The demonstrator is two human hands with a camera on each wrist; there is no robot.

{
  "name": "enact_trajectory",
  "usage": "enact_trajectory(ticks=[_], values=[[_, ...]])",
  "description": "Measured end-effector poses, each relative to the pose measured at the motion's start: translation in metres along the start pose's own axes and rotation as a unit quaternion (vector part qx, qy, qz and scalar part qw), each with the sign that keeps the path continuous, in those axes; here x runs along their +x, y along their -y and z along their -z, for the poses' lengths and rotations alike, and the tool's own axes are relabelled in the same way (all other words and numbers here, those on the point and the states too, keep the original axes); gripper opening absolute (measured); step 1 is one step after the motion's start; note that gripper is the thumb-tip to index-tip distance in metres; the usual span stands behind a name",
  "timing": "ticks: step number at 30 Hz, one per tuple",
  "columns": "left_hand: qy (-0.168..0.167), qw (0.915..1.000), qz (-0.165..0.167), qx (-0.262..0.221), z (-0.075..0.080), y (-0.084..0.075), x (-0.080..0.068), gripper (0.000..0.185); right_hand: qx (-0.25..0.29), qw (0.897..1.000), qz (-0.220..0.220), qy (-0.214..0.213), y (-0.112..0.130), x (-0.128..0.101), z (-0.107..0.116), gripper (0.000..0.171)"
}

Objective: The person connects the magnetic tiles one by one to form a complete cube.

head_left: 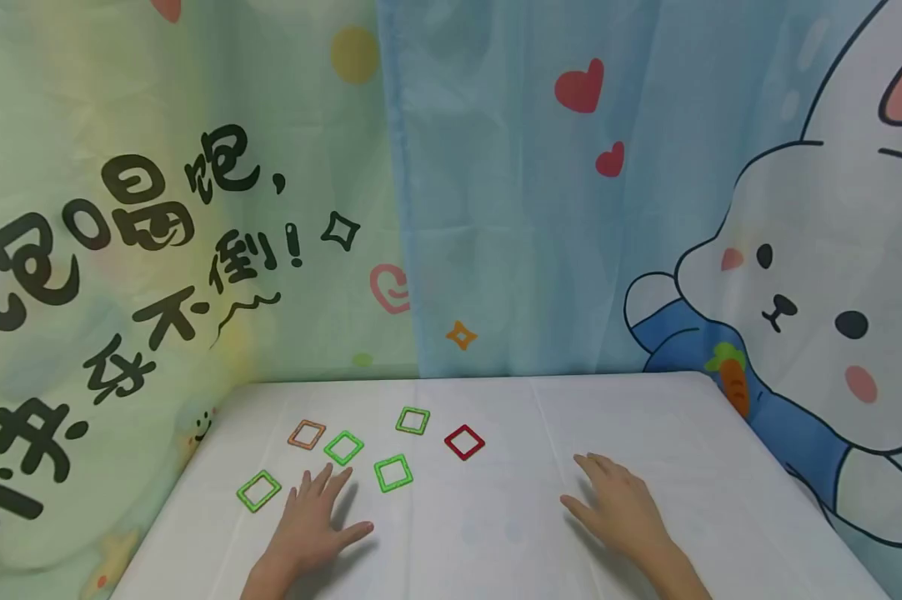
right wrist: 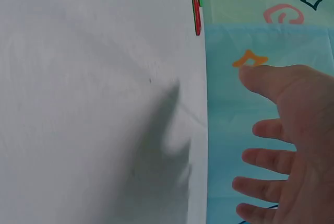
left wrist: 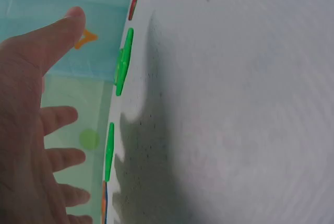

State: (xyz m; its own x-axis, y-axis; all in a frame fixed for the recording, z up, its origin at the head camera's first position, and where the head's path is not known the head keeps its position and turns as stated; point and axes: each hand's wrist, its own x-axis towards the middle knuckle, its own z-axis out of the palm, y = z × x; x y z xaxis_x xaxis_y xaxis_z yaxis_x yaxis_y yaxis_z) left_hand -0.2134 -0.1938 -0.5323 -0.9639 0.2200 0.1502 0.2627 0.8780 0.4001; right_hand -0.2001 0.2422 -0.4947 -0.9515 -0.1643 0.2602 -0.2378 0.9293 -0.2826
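Several small square frames lie flat and apart on the white table in the head view. Nearest the left hand (head_left: 313, 518) are a green frame (head_left: 377, 475) ahead of it, a lighter green frame (head_left: 327, 451) beyond its fingertips and another green frame (head_left: 238, 495) to its left. Farther back lie an orange-brown frame (head_left: 291, 442), a green frame (head_left: 399, 421) and a red frame (head_left: 476, 449). The left hand hovers with spread fingers, touching no frame. Over the table's right half, the right hand (head_left: 618, 507) also hovers, fingers extended and nothing held.
The white table (head_left: 526, 533) ends at a back edge against a printed curtain (head_left: 496, 250). A cartoon rabbit (head_left: 804, 333) and dark lettering decorate the curtain. Both hands cast shadows on the tabletop.
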Motion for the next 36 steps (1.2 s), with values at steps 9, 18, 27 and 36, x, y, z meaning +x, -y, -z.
enact_trajectory(ticks=[9,18,27,36], values=[[-0.045,0.9965,-0.062,-0.034,-0.006,-0.005,0.01,0.065,0.056,0.997,-0.033,-0.029,0.01,0.01,-0.006,0.044],[-0.042,0.9944,-0.06,-0.076,-0.008,-0.01,0.016,0.034,0.118,0.99,-0.072,-0.009,0.027,0.023,-0.021,0.043],[-0.049,0.989,-0.067,-0.123,-0.014,-0.023,0.013,0.017,0.121,0.988,-0.092,-0.018,0.051,0.039,-0.037,0.048],[0.007,0.9806,-0.06,-0.186,-0.019,-0.028,0.016,0.014,0.135,0.987,-0.084,-0.031,0.064,0.061,-0.062,0.052]])
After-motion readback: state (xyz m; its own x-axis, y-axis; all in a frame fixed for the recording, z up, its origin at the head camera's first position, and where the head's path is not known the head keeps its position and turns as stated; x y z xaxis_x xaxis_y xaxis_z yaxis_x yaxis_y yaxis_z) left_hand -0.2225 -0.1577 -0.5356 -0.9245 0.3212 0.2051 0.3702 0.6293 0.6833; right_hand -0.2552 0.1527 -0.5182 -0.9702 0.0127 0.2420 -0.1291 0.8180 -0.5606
